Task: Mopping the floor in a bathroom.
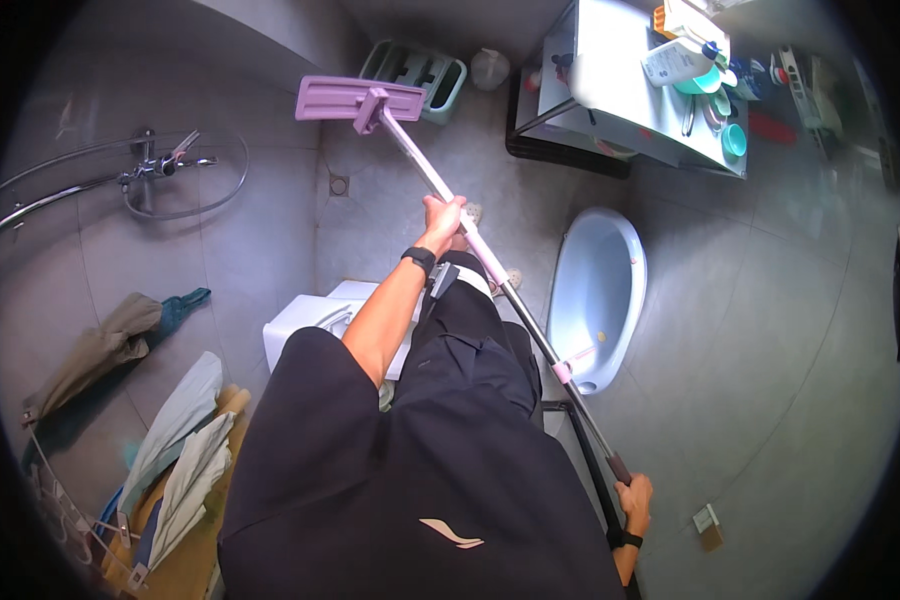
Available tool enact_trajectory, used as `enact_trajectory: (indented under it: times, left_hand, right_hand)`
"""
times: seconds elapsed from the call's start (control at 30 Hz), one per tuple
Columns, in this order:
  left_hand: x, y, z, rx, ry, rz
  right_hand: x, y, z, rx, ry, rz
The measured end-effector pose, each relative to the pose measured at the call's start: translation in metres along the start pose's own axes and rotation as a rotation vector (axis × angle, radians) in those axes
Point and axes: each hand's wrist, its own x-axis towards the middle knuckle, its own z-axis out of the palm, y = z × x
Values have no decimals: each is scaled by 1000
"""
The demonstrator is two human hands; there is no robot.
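A flat mop point(420, 160) runs slantwise across the head view, its purple plate-like head point(320, 100) raised at the upper left. My left hand point(442, 222) is closed around the silver and pink pole, partway down from the head. At the pole's other end, lower right, my right hand point(634, 498) grips near the dark handle point(618, 466). No cloth shows on the side of the mop head facing me. Part of the left hand's grip is hidden by the hand itself.
A pale baby bathtub point(630, 290) stands right of the pole. Beyond it is a white-topped cabinet point(610, 60) crowded with bottles and cups. A green-grey plastic stool point(445, 90) sits behind the mop head. Shower tap point(148, 172) and hanging cloths point(185, 400) line the left wall.
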Motion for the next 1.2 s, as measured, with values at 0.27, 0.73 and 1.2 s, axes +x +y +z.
enact_trajectory:
  times: [0.27,0.73,1.2]
  left_hand:
    - [15,40,29,155,-159,-42]
    - [40,54,63,369,-231,-64]
    - [75,40,88,345,-241,-93]
  right_hand:
    - [5,-36,71,245,-20,96]
    - [24,-67,119,329,-152,272]
    - [60,-78,89,225,-76,323]
